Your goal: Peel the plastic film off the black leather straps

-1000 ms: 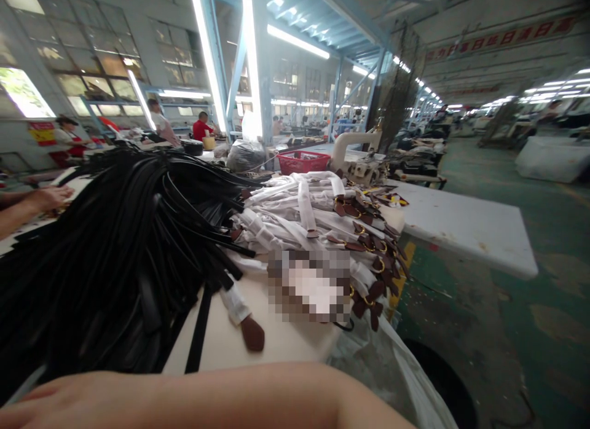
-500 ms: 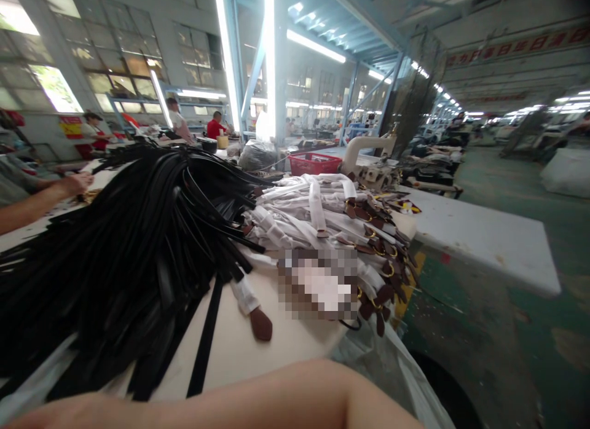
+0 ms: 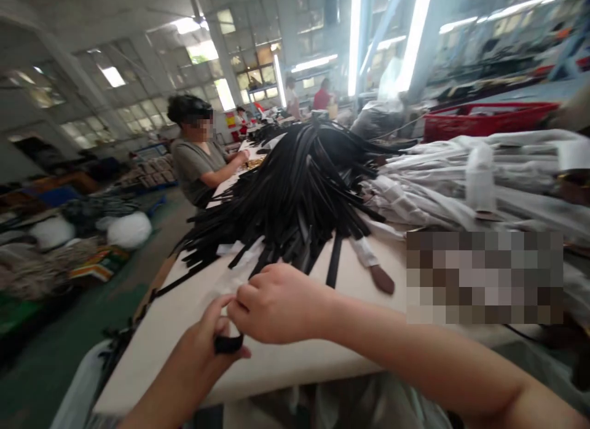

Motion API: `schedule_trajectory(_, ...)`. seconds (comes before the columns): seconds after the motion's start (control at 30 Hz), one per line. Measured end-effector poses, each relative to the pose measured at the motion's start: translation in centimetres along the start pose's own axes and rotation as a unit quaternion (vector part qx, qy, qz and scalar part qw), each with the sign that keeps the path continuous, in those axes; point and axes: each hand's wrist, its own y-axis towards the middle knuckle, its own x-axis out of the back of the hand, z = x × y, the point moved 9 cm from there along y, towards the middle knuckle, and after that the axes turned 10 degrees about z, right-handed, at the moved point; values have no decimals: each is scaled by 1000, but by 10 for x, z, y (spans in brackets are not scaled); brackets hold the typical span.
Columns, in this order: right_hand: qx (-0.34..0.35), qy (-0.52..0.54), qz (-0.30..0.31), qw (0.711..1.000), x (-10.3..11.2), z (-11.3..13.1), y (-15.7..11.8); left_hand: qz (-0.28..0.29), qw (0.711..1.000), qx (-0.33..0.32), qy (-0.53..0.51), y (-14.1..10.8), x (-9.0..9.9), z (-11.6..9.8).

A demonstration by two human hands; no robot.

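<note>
At the near edge of the table my two hands meet. My left hand [image 3: 207, 340] is closed round a short bent loop of black strap [image 3: 228, 344]. My right hand [image 3: 281, 306] is closed, knuckles up, its fingertips pressed against the left fingers where the strap's upper end passes out of sight. Just beyond the hands lies a translucent white wrapping [image 3: 242, 269]; whether they touch it is unclear. Behind it spreads a big heap of black straps [image 3: 299, 189]. To the right of the heap, a brown leather tab [image 3: 382, 280] with a white-wrapped end rests on the table.
White-wrapped straps [image 3: 428, 183] are piled on the right of the pale table [image 3: 295, 361], before a red basket [image 3: 488, 118]. A co-worker [image 3: 198, 155] stands at the table's left side. White sacks [image 3: 129, 229] and bundles fill the floor farther left.
My view has swung left and lowered. Both hands now show together at the near table edge with the black strap; before, only a forearm crossed the bottom of the picture.
</note>
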Motion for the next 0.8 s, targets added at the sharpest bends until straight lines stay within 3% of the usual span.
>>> schedule_trajectory(0.17, -76, 9, 63, 995, 2, -4, -3, 4, 989, -43, -139, -21, 2, -2)
schedule_trajectory(0.33, -108, 9, 92, 990, -16, -2, -7, -13, 950, -50, -309, -30, -13, 31)
schedule_trajectory(0.43, -119, -1, 114, 986, -26, 0, -7, -64, 954, -31, -291, -31, -23, 53)
schedule_trajectory(0.53, -121, -6, 148, 982, -27, 5, -6, -101, 962, -23, -252, -39, -30, 62)
schedule_trajectory(0.7, -105, 25, 231, 967, -18, 23, -2, -110, 976, -78, -173, -63, -32, 41)
schedule_trajectory(0.8, -81, 84, 238, 964, -6, 27, 4, -112, 975, -92, -168, -75, -32, 30)
